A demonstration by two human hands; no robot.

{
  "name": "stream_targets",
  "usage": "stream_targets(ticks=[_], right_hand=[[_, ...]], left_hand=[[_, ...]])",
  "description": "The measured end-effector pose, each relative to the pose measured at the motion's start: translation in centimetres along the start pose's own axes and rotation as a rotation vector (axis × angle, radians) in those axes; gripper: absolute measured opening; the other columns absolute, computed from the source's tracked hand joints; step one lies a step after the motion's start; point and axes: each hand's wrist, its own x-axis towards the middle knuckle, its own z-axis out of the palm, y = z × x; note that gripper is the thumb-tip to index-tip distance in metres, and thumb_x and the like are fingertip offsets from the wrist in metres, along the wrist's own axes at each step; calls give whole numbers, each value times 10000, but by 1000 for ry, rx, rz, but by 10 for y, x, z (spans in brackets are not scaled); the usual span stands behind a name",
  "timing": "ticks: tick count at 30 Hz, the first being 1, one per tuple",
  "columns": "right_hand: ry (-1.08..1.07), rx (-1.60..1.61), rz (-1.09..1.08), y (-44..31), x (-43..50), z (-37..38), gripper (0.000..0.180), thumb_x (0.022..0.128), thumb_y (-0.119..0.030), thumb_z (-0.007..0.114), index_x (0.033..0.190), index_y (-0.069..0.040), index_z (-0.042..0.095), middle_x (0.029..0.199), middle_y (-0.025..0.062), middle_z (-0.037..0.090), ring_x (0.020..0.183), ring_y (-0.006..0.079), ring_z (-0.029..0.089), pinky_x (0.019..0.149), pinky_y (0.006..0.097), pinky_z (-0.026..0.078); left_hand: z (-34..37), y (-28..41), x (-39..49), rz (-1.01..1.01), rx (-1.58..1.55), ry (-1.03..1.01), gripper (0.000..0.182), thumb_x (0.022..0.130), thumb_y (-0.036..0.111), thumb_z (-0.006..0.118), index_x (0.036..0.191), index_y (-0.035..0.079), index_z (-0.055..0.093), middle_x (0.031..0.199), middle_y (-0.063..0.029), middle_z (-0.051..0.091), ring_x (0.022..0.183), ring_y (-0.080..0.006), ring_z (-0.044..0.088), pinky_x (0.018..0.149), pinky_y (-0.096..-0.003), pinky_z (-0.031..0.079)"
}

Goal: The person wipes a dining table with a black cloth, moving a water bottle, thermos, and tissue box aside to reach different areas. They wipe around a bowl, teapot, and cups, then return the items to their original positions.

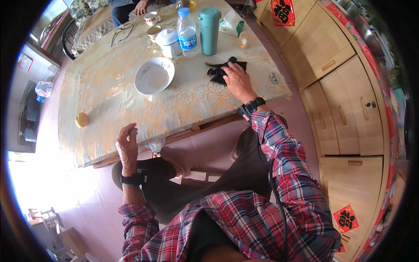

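My right hand (237, 79) lies over a crumpled black cloth (218, 73) on the table's right side, with the fingers on top of it. Whether they grip the cloth cannot be told. By the table's front edge, my left hand (128, 140) is raised, with slightly bent fingers and nothing visible in it. A yellowish round fruit (81, 120) sits to its left. Between and beyond my hands stands a white bowl (154, 77) with a floral pattern, its inside facing me. Both wrists wear black bands.
Behind the bowl stand a lidded white enamel mug (169, 46), a water bottle (188, 36), a green tumbler (209, 32) and a tissue pack (231, 26). Eyeglasses (122, 34) and a cup (152, 18) lie farther back, near a seated person (126, 9). Wooden cabinets (340, 108) line the right.
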Motion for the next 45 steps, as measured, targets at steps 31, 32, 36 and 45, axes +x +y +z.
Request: stream_targets(ticks=[31,32,36,45], right_hand=[[233,746,410,-14,181,21,923,709,-292,994,1446,24,538,1314,257,746,1189,437,746,1035,487,594],[282,739,327,-12,183,21,898,698,-296,995,1414,26,558,1273,252,759,1164,439,754,1019,488,600],[300,756,372,9,181,17,832,655,-303,1004,1311,44,626,1166,235,790,1085,409,780,973,475,619],[359,709,354,51,196,-12,659,656,-267,988,1205,-28,712,1157,164,811,1055,341,790,957,447,615]], left_hand=[[47,-37,75,244,376,117,201,973,144,724,1166,115,772,1230,-80,711,1206,-325,659,1044,-491,474],[48,-37,76,162,393,94,199,974,143,723,1165,116,770,1229,-79,712,1206,-324,659,1043,-491,473],[49,-40,78,239,388,117,198,976,135,723,1169,117,765,1231,-77,714,1208,-323,658,1042,-490,468],[53,-49,84,230,397,95,231,971,118,730,1201,122,753,1246,-80,708,1225,-322,653,1056,-490,466]])
